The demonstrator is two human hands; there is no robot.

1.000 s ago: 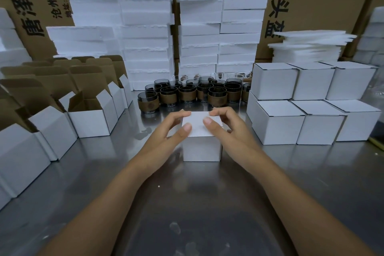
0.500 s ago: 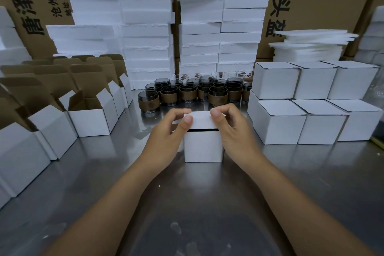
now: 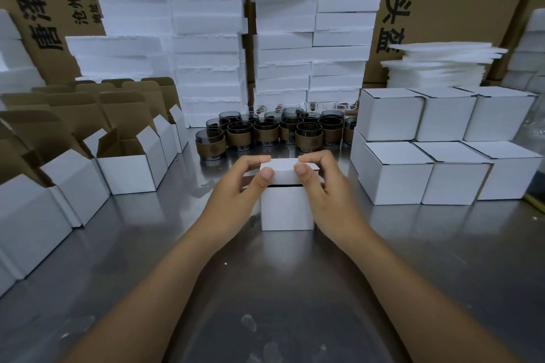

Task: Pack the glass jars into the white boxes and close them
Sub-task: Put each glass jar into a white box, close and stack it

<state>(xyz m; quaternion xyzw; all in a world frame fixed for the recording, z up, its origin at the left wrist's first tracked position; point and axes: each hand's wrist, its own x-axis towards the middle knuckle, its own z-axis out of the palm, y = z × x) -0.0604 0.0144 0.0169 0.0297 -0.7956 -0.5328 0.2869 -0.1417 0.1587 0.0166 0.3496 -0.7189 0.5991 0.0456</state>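
Box contents hidden; dark slit under lid, not fully seated. Left hand and right hand both pinch the lid of the white box at worktop centre, thumbs on the front edge, fingers curled over top. Glass jars clustered just behind it. Open boxes left, closed boxes stacked right, foam blocks behind. Far edges cut off.
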